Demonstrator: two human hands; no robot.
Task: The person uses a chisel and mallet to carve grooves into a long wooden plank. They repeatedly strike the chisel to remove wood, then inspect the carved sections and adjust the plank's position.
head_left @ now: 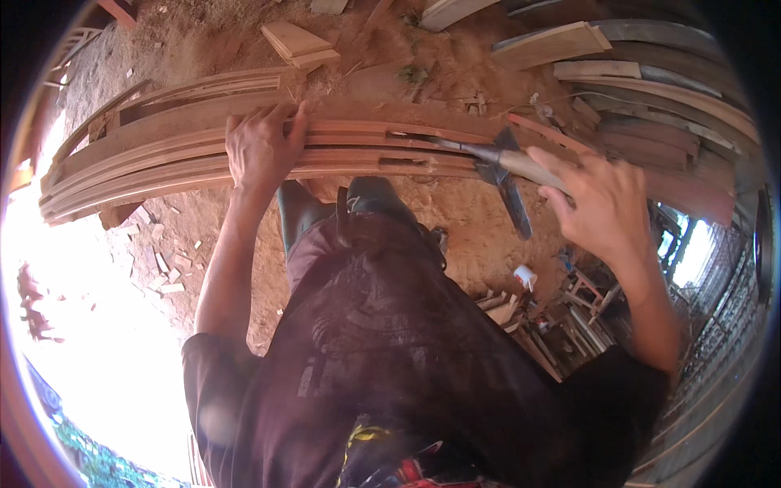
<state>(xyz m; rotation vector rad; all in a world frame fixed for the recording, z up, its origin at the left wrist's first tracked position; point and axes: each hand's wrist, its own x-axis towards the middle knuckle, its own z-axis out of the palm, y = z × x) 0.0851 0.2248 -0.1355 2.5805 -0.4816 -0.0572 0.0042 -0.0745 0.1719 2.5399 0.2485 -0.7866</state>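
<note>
Landmark: the strips [350,134], long moulded wood lengths running side by side across the front of the wearer's body.

Left hand [262,146]: palm down on the strips, left of the slots, fingers bent over toward the far side, thumb spread. Partly open; can't tell if it's clamping or just pressing.

Right hand [600,203]: beyond the right end of the strips, half curled, chisel [488,153] handle between thumb and fingers. Grip looks light, not a full fist. Chisel points left along the strips, tip at the far slot [407,135]; can't tell how deep. Near slot [403,162] sits in the strips on the wearer's side of it.

Dark metal piece [514,210] crosses under the chisel at the strips' right end; type unclear.

Around the strips: offcuts [301,46] past the far side, boards [659,106] off to the right, white container [525,277] on the near right.

Handling, my read: chisel light, rigid, sharp at the tip; hold by the wood handle, keep skin off the steel. Strips stiff but long, may flex or skid on dust; thin walls by the slots probably split easiest. Hold on solid wood, clear of the tip.
</note>
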